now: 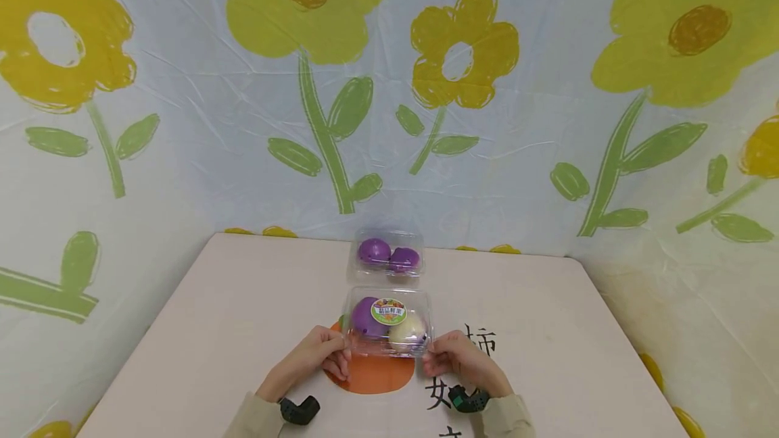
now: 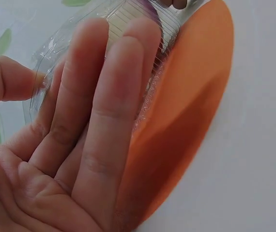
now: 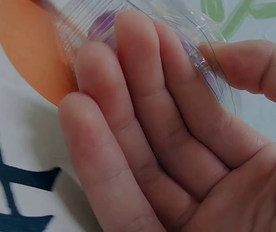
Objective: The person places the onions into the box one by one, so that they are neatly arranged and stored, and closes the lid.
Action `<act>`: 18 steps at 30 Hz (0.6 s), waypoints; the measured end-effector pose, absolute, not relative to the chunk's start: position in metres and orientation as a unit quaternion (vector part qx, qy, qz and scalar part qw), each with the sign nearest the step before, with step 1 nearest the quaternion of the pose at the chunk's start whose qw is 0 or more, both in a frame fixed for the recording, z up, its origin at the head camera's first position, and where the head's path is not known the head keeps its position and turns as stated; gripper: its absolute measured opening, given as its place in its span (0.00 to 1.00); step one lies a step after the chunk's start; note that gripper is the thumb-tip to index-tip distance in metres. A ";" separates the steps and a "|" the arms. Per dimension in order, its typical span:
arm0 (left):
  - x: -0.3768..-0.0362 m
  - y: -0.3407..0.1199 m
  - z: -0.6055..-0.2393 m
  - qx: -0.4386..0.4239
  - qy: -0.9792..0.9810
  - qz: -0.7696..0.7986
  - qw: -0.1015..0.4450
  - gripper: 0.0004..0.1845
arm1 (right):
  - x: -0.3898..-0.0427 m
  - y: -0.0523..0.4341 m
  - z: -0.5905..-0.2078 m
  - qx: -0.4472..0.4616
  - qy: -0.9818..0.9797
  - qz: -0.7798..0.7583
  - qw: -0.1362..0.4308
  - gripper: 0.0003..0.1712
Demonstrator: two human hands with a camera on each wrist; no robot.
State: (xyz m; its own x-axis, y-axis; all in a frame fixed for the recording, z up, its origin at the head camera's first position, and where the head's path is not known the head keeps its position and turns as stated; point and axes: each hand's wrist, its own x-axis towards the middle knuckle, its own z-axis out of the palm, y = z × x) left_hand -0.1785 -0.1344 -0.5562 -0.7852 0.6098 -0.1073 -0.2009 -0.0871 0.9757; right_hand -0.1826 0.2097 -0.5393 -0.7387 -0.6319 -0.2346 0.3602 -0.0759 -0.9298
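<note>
Nearest the person, both hands close on one clear clamshell box (image 1: 388,322): the left hand (image 1: 322,353) pinches its left end, thumb above the rim and fingers (image 2: 114,96) laid flat beneath the ribbed plastic, and the right hand (image 1: 459,357) grasps the right end in the same way, fingers (image 3: 143,111) under the base and thumb on the edge. Held between the two grips, the box sits just over an orange disc (image 1: 374,374) printed on the table (image 1: 213,316); whether it touches the surface I cannot tell. Its lid appears closed, with one round sticker (image 1: 388,311) on top, and between the hands two pieces show inside: one purple fruit (image 1: 365,317) toward the left grip and one pale fruit (image 1: 406,331) toward the right grip. By the look of it, this box is filled and shut, and pressing or placing it seems all that remains. Beyond the grip, well apart toward the table's far edge, stands a second clear box (image 1: 386,257) with two purple pieces in it. That makes two boxes, three purple pieces and one pale. Behind hangs a flower-print backdrop (image 1: 182,120).
</note>
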 end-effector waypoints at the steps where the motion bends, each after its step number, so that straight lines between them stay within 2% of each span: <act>1: -0.180 -0.134 -0.556 0.165 0.614 0.718 0.282 0.16 | -0.184 0.209 -0.540 -0.118 0.585 -0.726 0.341 0.16; 11: -0.181 -0.137 -0.570 0.153 0.576 0.751 0.284 0.16 | -0.188 0.213 -0.543 -0.134 0.587 -0.716 0.354 0.18; 18: -0.178 -0.140 -0.571 0.175 0.565 0.754 0.285 0.26 | -0.186 0.216 -0.548 -0.154 0.573 -0.720 0.359 0.21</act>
